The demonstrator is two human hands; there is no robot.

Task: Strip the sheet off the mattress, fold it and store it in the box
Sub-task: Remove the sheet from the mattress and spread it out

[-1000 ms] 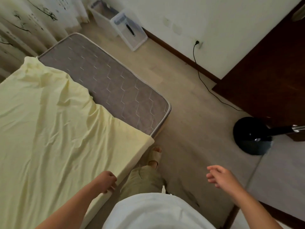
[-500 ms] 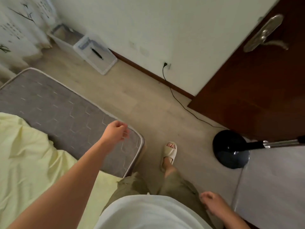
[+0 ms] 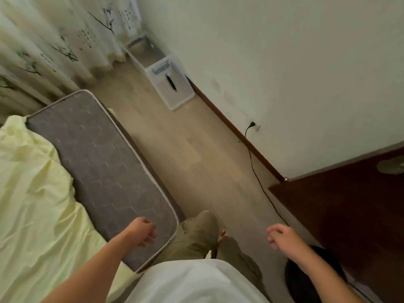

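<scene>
The sheet [image 3: 32, 204] lies bunched left of the left hand [image 3: 143, 234], which hangs loosely curled, empty, over the mattress [image 3: 98, 160] corner. The right hand [image 3: 282, 237], now raised from hip level, is empty. Bare floor [image 3: 196, 160] runs ahead to the box [image 3: 148, 53].

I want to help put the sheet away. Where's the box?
In the head view the box stands on the floor in the far corner, against the wall, just right of the curtain and beyond the mattress's far end.

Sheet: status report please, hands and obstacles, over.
Left hand, right hand both empty. Sheet partly peeled off mattress. Box open by far wall. Cord on floor near wall.
</scene>
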